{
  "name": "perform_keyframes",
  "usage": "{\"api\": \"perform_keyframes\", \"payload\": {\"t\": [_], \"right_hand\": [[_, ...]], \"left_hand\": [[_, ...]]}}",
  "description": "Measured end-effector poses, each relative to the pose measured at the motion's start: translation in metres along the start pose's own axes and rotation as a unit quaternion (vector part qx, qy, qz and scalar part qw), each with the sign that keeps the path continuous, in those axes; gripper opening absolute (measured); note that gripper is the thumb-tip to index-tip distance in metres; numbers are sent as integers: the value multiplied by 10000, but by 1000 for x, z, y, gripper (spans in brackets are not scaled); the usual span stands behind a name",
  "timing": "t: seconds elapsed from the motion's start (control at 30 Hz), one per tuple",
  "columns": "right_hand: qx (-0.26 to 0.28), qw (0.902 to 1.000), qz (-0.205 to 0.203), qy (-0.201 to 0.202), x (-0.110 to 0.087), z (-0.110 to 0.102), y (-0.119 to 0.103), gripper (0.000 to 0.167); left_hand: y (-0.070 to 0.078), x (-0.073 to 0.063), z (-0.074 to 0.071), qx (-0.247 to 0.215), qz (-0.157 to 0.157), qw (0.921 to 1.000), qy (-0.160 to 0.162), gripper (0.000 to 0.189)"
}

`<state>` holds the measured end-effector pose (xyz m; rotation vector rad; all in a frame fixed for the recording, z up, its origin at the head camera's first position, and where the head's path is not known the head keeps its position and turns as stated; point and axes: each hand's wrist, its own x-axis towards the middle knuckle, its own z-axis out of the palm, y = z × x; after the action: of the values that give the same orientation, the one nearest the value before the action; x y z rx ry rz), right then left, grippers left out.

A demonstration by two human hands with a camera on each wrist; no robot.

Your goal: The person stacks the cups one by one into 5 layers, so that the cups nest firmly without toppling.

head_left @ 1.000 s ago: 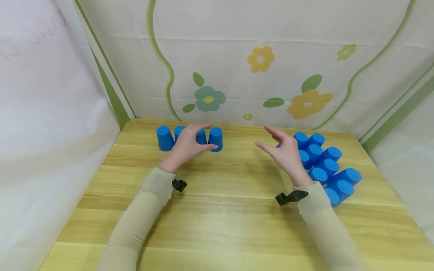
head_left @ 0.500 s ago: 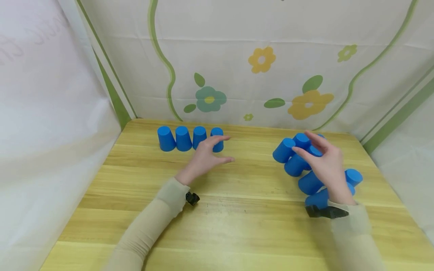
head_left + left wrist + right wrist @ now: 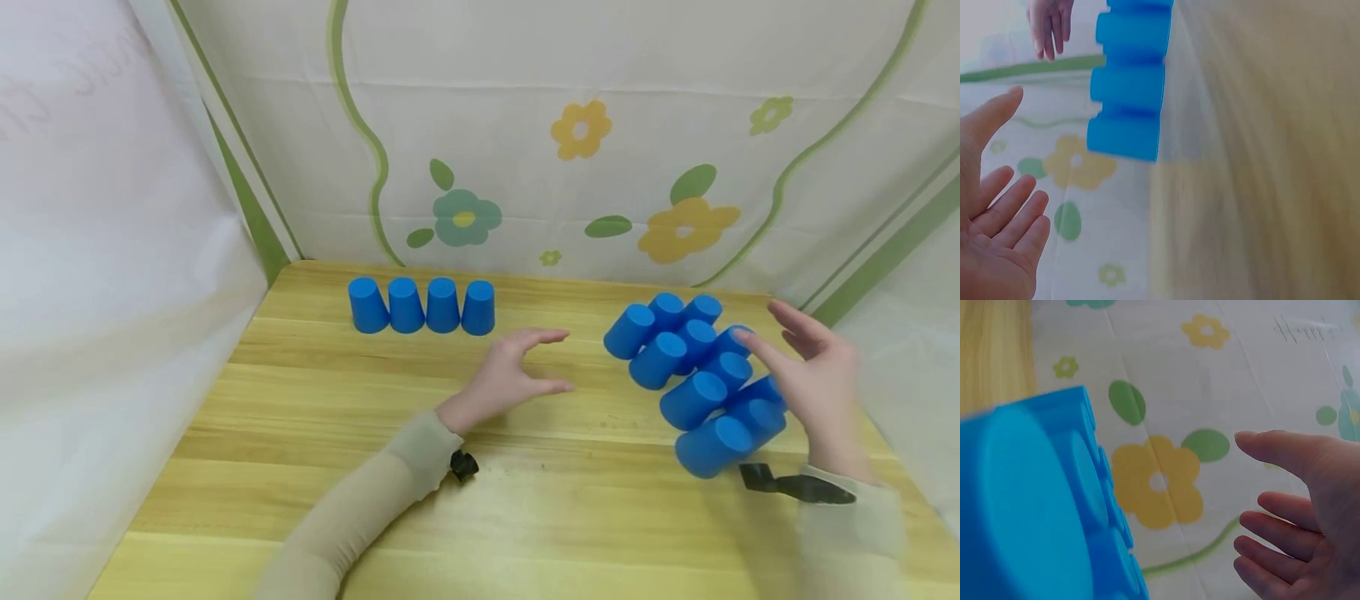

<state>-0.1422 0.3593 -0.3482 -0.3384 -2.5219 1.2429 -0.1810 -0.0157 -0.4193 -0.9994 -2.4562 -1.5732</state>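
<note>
Several blue plastic cups stand upside down in a row at the back left of the table; the rightmost row cup (image 3: 478, 308) is in plain sight. At the right, more upturned blue cups crowd together, with a front cup (image 3: 712, 447) nearest the person. My left hand (image 3: 504, 379) is between the two sets, thumb and fingers spread around nothing. Over the right side of the crowded cups hovers my right hand (image 3: 821, 387), its thumb overlapping a cup in the head view. In the right wrist view, a gap separates its relaxed fingers (image 3: 1279, 531) from the cups (image 3: 1035, 506).
The wooden table (image 3: 525, 517) meets a white flowered curtain (image 3: 517, 167) at the back. White cloth (image 3: 112, 292) also hangs on the left side. Each wrist carries a black camera mount, such as the right mount (image 3: 795, 487).
Both hands have moved right and toward the person: the left away from the row of cups, the right across to the far side of the crowded cups. The cups stand as before.
</note>
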Motion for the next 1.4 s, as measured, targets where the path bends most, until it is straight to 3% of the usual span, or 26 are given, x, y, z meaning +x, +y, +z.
{"api": "perform_keyframes", "payload": {"t": [0.47,0.77,0.93,1.23,1.4], "right_hand": [[-371,9984,431,5,-4,-29,55,68],[-397,9957,520,-654,-7,-31,93,74],[-529,9944,561,-721,-9,-29,101,72],[-301,9939,866,-620,-12,-29,109,68],[-496,9910,1067,-631,-11,-28,112,74]], "left_hand": [[26,7,52,-207,255,9978,-573,71],[40,14,89,-356,433,9941,-930,70],[46,16,109,-581,201,9917,-1127,70],[58,25,145,-1044,-424,9839,-1389,71],[58,31,157,-967,-637,9809,-1565,71]]}}
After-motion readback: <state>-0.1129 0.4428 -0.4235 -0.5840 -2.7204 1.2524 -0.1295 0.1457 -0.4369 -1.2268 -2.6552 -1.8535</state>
